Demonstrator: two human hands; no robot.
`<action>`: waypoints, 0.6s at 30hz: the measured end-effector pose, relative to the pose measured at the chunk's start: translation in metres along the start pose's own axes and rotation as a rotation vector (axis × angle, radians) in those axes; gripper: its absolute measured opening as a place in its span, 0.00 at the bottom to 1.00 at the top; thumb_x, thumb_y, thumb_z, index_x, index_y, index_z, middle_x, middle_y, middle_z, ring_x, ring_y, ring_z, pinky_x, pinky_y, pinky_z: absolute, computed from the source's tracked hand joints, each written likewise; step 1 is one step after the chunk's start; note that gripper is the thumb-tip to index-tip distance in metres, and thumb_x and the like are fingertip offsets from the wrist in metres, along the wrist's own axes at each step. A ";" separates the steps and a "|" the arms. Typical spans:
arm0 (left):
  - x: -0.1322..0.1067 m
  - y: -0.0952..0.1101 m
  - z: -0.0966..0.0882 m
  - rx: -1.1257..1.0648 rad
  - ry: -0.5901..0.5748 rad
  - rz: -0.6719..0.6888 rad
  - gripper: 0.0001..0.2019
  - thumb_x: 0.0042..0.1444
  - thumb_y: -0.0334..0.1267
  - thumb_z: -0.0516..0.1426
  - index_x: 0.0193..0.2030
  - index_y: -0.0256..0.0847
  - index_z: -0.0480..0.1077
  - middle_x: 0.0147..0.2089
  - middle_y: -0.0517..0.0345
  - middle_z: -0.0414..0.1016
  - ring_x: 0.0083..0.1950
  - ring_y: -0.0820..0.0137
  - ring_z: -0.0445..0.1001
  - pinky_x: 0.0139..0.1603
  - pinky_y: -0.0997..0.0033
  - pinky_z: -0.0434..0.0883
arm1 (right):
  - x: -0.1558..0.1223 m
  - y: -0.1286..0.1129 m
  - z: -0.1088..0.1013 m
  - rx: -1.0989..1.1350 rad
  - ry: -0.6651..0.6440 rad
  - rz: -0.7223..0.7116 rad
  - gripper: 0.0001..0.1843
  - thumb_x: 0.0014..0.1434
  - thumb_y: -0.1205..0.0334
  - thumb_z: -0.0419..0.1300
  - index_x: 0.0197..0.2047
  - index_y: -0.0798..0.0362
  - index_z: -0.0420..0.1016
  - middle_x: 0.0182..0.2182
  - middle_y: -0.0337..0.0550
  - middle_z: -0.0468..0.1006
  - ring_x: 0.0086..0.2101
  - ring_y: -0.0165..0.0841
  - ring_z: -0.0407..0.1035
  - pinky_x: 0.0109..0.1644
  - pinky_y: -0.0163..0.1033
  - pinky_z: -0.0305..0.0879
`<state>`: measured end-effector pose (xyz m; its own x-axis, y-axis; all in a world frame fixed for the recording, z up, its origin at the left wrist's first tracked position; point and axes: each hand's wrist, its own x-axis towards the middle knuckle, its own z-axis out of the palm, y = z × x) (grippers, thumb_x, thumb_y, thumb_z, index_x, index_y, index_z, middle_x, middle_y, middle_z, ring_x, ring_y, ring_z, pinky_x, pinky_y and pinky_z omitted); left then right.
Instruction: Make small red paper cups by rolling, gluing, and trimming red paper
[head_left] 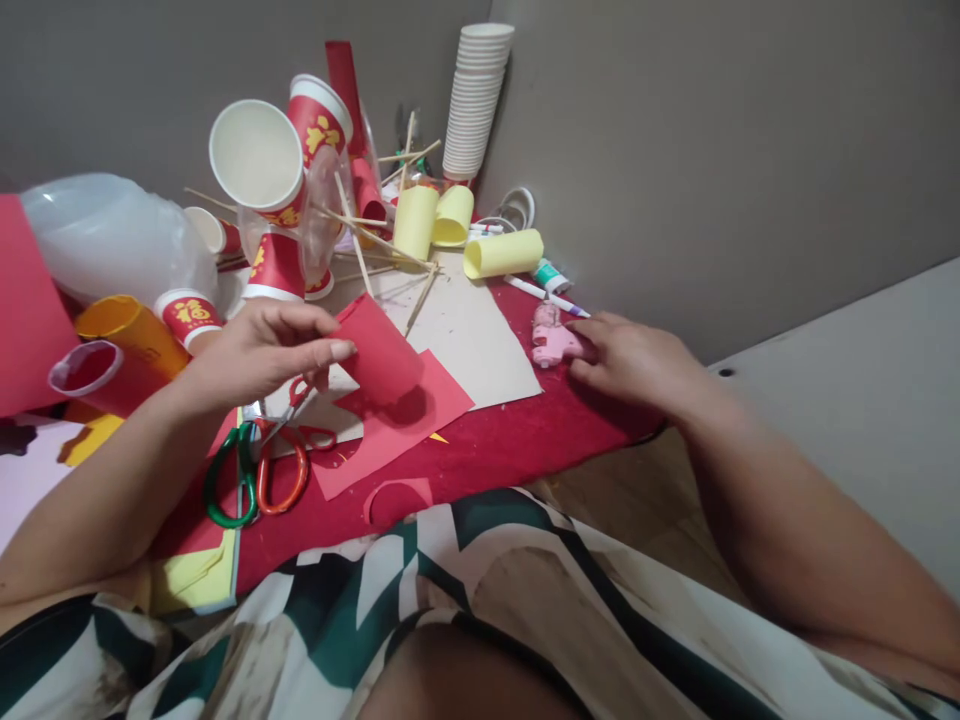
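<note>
My left hand (277, 345) is closed, thumb and fingers pinching the upper end of a rolled red paper tube (382, 355). The tube tilts over a flat sheet of red paper (442, 395). Over at the table's right side, my right hand (637, 360) has its thumb and fingers around the near end of a small pink plastic tool (553, 342), whose kind I cannot make out. Green-handled scissors (232, 480) and orange-handled scissors (283, 480) lie below my left wrist. A red paper scrap with a round cut-out (420, 490) is at the table's front edge.
Red-and-white paper cups (277, 262) and thin wooden sticks (364, 255) form a cluster at the back. A tall cup stack (476, 110) stands by the wall. Yellow paper tubes (506, 254), a marker (566, 304) and a pale board (480, 330) lie on the red cloth (495, 445).
</note>
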<state>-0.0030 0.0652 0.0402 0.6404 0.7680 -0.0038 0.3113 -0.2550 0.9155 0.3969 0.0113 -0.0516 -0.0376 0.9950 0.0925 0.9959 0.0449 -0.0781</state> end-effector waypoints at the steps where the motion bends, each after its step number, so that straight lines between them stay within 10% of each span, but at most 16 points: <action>1: -0.001 -0.001 -0.003 -0.053 0.054 -0.014 0.08 0.56 0.42 0.68 0.33 0.41 0.78 0.23 0.61 0.76 0.23 0.72 0.72 0.26 0.73 0.71 | -0.005 0.000 -0.005 0.024 0.036 -0.005 0.11 0.55 0.60 0.59 0.41 0.52 0.76 0.41 0.58 0.81 0.36 0.46 0.74 0.31 0.45 0.61; 4: -0.005 -0.003 -0.010 -0.224 0.192 -0.047 0.08 0.52 0.41 0.70 0.31 0.41 0.78 0.22 0.61 0.75 0.22 0.73 0.72 0.24 0.74 0.70 | -0.019 -0.003 -0.026 0.160 0.202 -0.023 0.16 0.55 0.60 0.58 0.46 0.52 0.76 0.42 0.55 0.80 0.38 0.44 0.74 0.37 0.47 0.66; 8: -0.014 -0.004 -0.015 -0.449 0.270 -0.106 0.10 0.46 0.37 0.72 0.28 0.38 0.76 0.21 0.62 0.74 0.20 0.74 0.71 0.21 0.76 0.67 | -0.025 -0.025 -0.052 1.064 0.642 -0.018 0.12 0.41 0.60 0.67 0.33 0.48 0.76 0.29 0.42 0.74 0.26 0.35 0.68 0.25 0.42 0.60; 13: -0.020 -0.015 -0.013 -0.751 0.341 -0.194 0.16 0.46 0.32 0.70 0.22 0.37 0.66 0.17 0.68 0.63 0.18 0.79 0.66 0.19 0.80 0.66 | -0.013 -0.072 -0.048 1.574 0.283 0.142 0.10 0.40 0.60 0.70 0.28 0.51 0.76 0.27 0.39 0.74 0.16 0.26 0.60 0.18 0.38 0.53; 18: -0.022 -0.026 -0.001 -0.848 0.345 -0.242 0.16 0.46 0.33 0.70 0.24 0.38 0.64 0.18 0.69 0.64 0.16 0.80 0.64 0.18 0.81 0.66 | 0.004 -0.109 -0.032 1.566 0.064 -0.066 0.16 0.52 0.56 0.70 0.26 0.51 0.66 0.23 0.33 0.68 0.17 0.21 0.55 0.21 0.34 0.51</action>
<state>-0.0258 0.0548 0.0170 0.3402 0.9099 -0.2372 -0.2922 0.3421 0.8931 0.2908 0.0080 -0.0109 -0.0326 0.9841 0.1743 -0.0806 0.1713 -0.9819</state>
